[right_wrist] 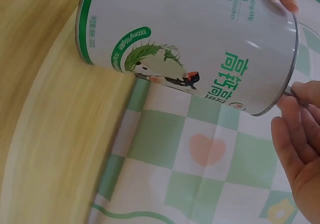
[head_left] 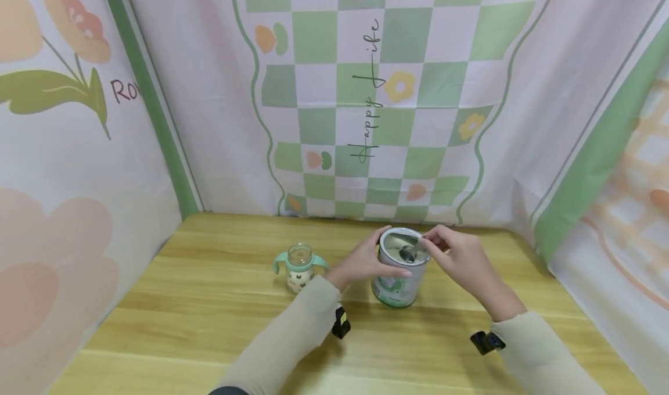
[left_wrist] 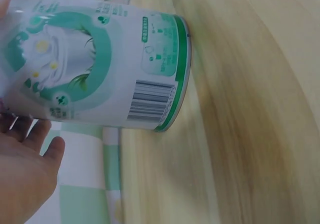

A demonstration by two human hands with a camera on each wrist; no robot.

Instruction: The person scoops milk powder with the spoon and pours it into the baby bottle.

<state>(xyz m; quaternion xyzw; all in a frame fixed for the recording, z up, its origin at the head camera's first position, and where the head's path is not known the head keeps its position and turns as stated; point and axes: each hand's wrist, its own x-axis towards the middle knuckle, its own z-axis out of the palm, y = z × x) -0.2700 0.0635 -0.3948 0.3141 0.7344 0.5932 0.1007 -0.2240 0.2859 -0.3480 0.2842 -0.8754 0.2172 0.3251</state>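
A white and green milk powder can (head_left: pixel 398 287) stands on the wooden table with its top open. My left hand (head_left: pixel 366 260) grips its near left side, thumb across the front and fingers round the far side. My right hand (head_left: pixel 462 258) pinches the handle of a metal spoon (head_left: pixel 407 254) at the can's right rim. The spoon's bowl is inside the can, over pale powder. In the right wrist view, only a short piece of handle (right_wrist: pixel 288 91) shows between the fingers and rim. Whether the spoon bowl holds powder is not clear.
Left of the can stands a clear baby bottle (head_left: pixel 300 275) with mint-green handles, an open top and a patterned lower body, close to my left wrist. A checked green and white curtain (head_left: pixel 360 122) hangs behind the wooden table (head_left: pixel 209 302), with printed cloth at both sides.
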